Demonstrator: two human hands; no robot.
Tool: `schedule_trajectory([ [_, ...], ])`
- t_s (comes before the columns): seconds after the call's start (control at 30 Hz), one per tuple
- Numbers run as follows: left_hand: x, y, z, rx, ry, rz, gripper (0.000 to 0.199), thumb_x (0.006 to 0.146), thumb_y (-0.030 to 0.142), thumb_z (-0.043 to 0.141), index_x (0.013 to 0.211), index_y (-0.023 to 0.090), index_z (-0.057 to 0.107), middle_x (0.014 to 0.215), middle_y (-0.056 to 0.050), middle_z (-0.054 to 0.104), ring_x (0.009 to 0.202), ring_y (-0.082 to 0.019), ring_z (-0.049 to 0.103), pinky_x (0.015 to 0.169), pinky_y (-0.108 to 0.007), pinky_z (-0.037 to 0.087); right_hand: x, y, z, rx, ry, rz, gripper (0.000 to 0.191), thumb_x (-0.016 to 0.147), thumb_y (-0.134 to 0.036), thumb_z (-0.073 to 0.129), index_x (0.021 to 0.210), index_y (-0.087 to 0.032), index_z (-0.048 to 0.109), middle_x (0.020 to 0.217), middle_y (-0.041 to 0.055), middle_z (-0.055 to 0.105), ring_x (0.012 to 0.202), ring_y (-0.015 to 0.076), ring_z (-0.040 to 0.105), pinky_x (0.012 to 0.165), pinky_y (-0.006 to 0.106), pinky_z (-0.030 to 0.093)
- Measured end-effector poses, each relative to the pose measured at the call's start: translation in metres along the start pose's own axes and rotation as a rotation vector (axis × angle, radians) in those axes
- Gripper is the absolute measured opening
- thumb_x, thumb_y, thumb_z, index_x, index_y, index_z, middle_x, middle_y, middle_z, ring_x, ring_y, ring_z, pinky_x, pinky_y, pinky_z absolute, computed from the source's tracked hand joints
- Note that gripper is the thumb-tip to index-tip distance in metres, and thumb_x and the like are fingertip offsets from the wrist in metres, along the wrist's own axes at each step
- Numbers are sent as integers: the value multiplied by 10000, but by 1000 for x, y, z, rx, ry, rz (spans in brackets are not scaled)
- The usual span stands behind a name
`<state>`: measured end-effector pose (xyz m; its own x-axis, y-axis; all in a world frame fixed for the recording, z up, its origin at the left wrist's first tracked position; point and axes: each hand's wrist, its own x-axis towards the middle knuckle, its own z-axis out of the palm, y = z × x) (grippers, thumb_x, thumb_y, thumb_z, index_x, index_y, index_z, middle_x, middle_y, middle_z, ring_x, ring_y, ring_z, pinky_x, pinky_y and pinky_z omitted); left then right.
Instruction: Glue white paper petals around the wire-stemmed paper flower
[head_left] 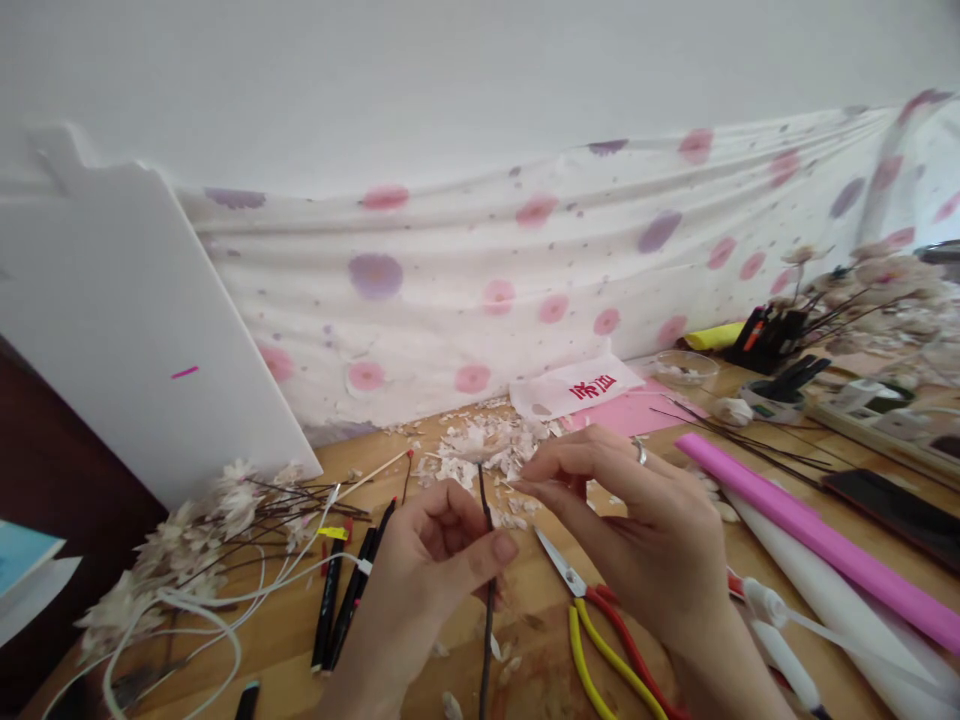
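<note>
My left hand (pixel 442 560) pinches a thin dark stem (pixel 487 620) between thumb and fingers, its upper end pointing up and away. To the right, my right hand (pixel 630 530), wearing a ring, has thumb and forefinger pressed together close to the stem's tip; what it holds, if anything, is too small to make out. Beyond both hands lies a pile of pale petal scraps (pixel 480 445). Scissors (pixel 574 582) with red and yellow handles lie open on the wooden table (pixel 540 640), between and below the hands.
Dried flowers (pixel 180 545), white cables (pixel 225 610) and black markers (pixel 328 605) are at left, below a white board (pixel 150 330). At right are a pink roll (pixel 817 540), a glue gun (pixel 780 640), a phone (pixel 892 510) and pink paper (pixel 637 408).
</note>
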<state>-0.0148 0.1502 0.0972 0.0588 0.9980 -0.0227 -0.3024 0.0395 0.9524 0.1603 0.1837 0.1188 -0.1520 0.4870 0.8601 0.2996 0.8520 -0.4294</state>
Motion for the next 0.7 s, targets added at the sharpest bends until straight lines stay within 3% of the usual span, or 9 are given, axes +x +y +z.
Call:
schedule_trajectory([
  [0.23,-2,0,2,-22,-13,10,394,629,333,969,636,156,617,554,50,602,456,-64,553,430,-161,496,1,-4,-5,-26,-31,-70,111,897,-39,715,901,-150,723,764,11,723,687,94,660,637,177,509],
  [0.4,-1,1,5,-71,-30,-7,402,604,307,982,634,151,613,541,43,625,437,-79,591,418,-166,498,1,-4,-6,-77,-74,-40,97,908,-82,719,845,-155,704,725,0,699,639,90,632,570,165,488],
  [0.7,-5,6,7,-57,3,-8,423,611,364,975,635,158,606,540,48,610,434,-85,598,431,-179,500,-1,-3,-5,24,-95,9,113,857,-119,809,807,-193,740,699,-30,768,597,95,704,566,168,522],
])
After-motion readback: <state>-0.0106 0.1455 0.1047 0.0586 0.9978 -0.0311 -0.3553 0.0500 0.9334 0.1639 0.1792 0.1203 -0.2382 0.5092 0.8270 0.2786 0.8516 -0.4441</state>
